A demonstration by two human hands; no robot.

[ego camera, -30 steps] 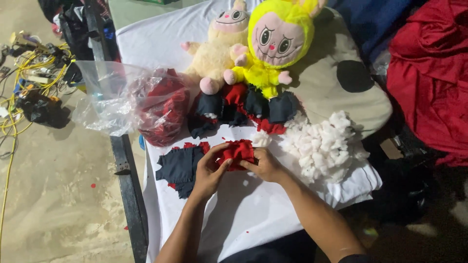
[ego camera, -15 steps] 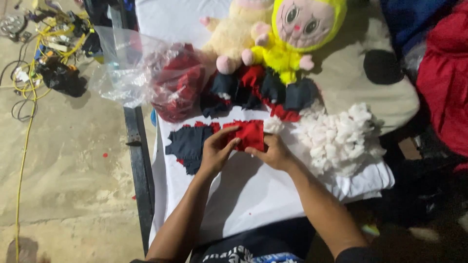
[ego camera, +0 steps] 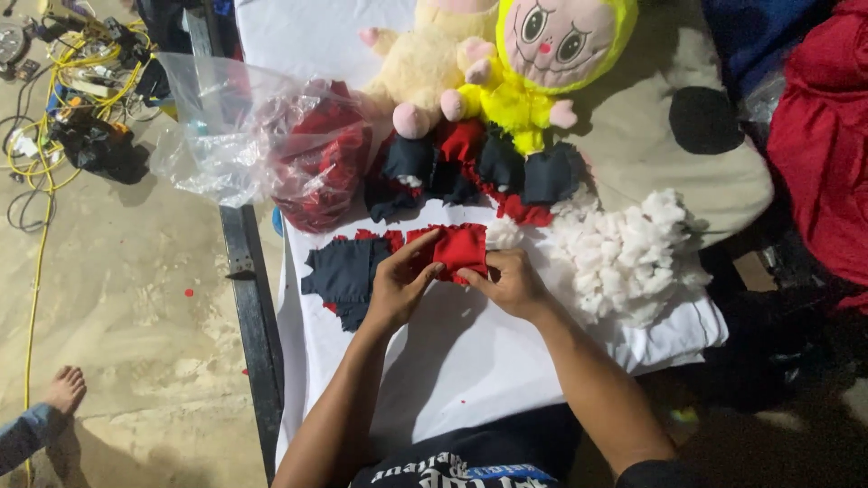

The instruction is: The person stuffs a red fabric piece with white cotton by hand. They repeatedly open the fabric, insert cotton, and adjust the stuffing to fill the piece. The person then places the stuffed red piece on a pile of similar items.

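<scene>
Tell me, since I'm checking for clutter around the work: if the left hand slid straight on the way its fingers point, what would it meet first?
The left hand points up and to the right, already touching the red fabric piece. Beyond that, it would probably reach the pile of dark navy and red cloth pieces below the yellow plush doll; depth is uncertain.

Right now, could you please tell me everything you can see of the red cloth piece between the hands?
The red cloth is a small, soft-looking fabric piece, plain bright red and roughly rectangular, with a folded or creased look. It lies low over the white sheet, beside a dark blue cloth. The left hand pinches its left edge with fingers on top; the right hand grips its lower right edge. White stuffing sits just to its right. Its underside is hidden.
</scene>
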